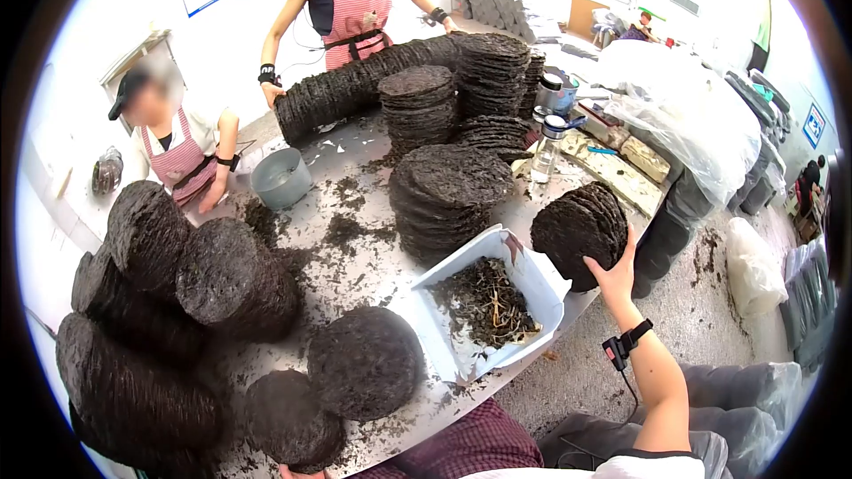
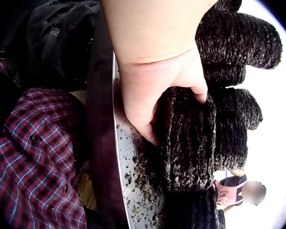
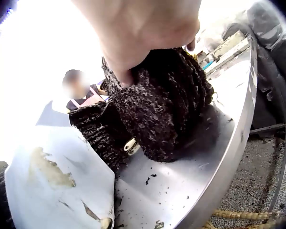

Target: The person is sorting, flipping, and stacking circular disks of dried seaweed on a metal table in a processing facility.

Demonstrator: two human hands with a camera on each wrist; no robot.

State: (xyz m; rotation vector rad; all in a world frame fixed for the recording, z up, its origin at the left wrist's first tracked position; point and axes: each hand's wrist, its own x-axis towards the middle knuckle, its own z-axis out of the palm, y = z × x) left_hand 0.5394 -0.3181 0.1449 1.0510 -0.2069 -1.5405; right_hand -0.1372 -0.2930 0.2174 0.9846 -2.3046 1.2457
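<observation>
My right hand grips a short stack of dark round seaweed-like cakes at the table's right edge, thumb on its face. From above in the right wrist view, the same hand pinches that stack, tilted over the metal table. My left hand holds another dark stack at the near edge, thumb and fingers on either side. Little of the left hand shows in the head view, below a round cake stack. Between the hands stands a light blue box with dark scraps inside.
Tall dark stacks crowd the left side, others the middle. Across the table one person holds a long row of cakes; another is at the left, near a grey tub. A jar stands behind the right-hand stack.
</observation>
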